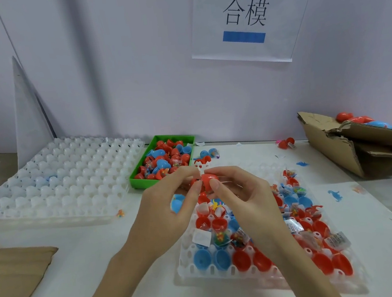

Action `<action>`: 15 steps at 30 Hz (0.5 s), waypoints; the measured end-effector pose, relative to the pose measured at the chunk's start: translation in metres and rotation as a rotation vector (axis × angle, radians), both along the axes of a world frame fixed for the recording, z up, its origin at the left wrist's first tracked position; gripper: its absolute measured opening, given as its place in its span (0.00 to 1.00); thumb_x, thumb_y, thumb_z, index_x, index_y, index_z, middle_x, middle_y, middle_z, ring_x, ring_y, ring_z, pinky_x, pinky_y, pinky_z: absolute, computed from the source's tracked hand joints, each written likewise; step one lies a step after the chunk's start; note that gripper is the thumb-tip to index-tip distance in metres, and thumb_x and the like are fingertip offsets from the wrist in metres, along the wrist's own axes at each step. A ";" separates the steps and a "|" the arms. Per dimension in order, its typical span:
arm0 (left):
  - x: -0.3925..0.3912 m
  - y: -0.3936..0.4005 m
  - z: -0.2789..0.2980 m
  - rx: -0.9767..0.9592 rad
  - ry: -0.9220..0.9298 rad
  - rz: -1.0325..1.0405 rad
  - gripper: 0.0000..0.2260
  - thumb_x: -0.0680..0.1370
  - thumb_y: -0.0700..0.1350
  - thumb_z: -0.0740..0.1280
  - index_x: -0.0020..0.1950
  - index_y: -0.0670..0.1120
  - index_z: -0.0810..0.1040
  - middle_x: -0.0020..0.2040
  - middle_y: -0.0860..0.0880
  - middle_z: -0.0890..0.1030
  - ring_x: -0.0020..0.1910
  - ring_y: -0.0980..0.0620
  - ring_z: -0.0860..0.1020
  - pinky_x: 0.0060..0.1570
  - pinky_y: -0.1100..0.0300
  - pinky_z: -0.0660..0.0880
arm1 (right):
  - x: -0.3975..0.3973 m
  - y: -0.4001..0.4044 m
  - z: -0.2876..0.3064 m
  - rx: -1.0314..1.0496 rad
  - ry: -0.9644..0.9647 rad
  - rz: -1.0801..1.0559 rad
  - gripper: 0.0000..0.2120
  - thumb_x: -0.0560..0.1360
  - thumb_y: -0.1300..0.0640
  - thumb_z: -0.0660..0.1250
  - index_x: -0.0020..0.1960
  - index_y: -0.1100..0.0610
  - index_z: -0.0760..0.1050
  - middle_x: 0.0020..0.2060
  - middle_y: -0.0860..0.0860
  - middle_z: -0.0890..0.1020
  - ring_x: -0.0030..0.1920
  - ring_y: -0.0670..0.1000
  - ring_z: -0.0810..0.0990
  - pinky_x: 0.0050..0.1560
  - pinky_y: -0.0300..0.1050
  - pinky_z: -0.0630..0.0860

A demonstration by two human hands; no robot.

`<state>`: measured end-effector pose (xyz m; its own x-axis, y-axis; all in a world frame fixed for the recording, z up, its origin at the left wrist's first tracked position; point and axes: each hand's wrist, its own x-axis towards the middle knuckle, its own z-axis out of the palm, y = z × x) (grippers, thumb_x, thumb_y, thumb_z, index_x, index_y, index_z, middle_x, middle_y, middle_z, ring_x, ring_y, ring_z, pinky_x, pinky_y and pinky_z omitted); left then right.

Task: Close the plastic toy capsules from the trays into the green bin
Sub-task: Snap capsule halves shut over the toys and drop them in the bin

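We hold a red capsule (208, 180) between both hands above the worktop (105, 266): our left hand (170, 209) pinches it from the left side with curled fingers, and our right hand (240, 192) pinches it from the right, the thumb lying on the front of the shell. A small white and red toy piece (199, 166) sticks up just above the capsule, between the fingertips. Directly under our hands and toward our body lies a white tray (190, 267); its cups hold open red and blue half shells, several of them with small toys and little wrapped packets inside, and some packets lie loose over the cups. Just beyond our left hand stands the green bin (145, 178), filled with many red and blue capsules mixed together. To the left of the bin, well away from the left hand, there is a second white tray (67, 178), and most of its cups look without content; we cannot tell what the faint blue spot in it is. Far to the right of our right hand a torn cardboard box (334, 143) holds more red and blue capsules. A few capsules (211, 153) rest on the worktop just beyond our fingers.
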<state>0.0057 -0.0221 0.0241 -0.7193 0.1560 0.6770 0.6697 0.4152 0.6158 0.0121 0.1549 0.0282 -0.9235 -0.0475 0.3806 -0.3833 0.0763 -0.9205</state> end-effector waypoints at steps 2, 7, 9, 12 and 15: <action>-0.002 -0.004 0.000 -0.074 0.040 0.010 0.08 0.82 0.48 0.67 0.59 0.51 0.82 0.48 0.58 0.83 0.50 0.55 0.83 0.50 0.64 0.80 | 0.000 -0.002 -0.002 0.032 0.002 -0.002 0.09 0.78 0.54 0.71 0.58 0.48 0.83 0.51 0.43 0.87 0.55 0.46 0.86 0.56 0.40 0.82; -0.004 -0.008 0.000 -0.096 0.034 -0.008 0.07 0.81 0.42 0.69 0.57 0.50 0.82 0.49 0.57 0.83 0.51 0.53 0.82 0.50 0.63 0.80 | 0.001 -0.006 -0.004 0.050 0.008 -0.013 0.10 0.79 0.58 0.72 0.59 0.50 0.82 0.52 0.43 0.86 0.55 0.45 0.85 0.58 0.39 0.81; -0.004 -0.006 -0.001 -0.015 -0.015 -0.021 0.07 0.81 0.39 0.71 0.56 0.49 0.81 0.49 0.56 0.83 0.51 0.53 0.83 0.51 0.63 0.81 | 0.001 -0.006 -0.003 0.040 0.018 -0.024 0.10 0.78 0.56 0.72 0.59 0.49 0.82 0.52 0.42 0.86 0.56 0.44 0.84 0.57 0.37 0.81; -0.003 -0.002 -0.001 0.188 -0.180 -0.097 0.14 0.78 0.41 0.75 0.62 0.49 0.78 0.51 0.53 0.84 0.53 0.49 0.85 0.54 0.62 0.82 | 0.001 -0.002 0.000 0.027 0.057 -0.014 0.10 0.78 0.57 0.73 0.59 0.48 0.83 0.52 0.41 0.86 0.56 0.44 0.84 0.54 0.33 0.79; -0.003 -0.002 0.001 0.291 -0.260 -0.124 0.16 0.75 0.45 0.76 0.62 0.48 0.81 0.51 0.52 0.86 0.54 0.49 0.85 0.57 0.60 0.81 | 0.001 0.001 0.002 0.026 0.070 0.006 0.11 0.78 0.57 0.72 0.59 0.47 0.83 0.53 0.41 0.86 0.57 0.45 0.84 0.54 0.33 0.79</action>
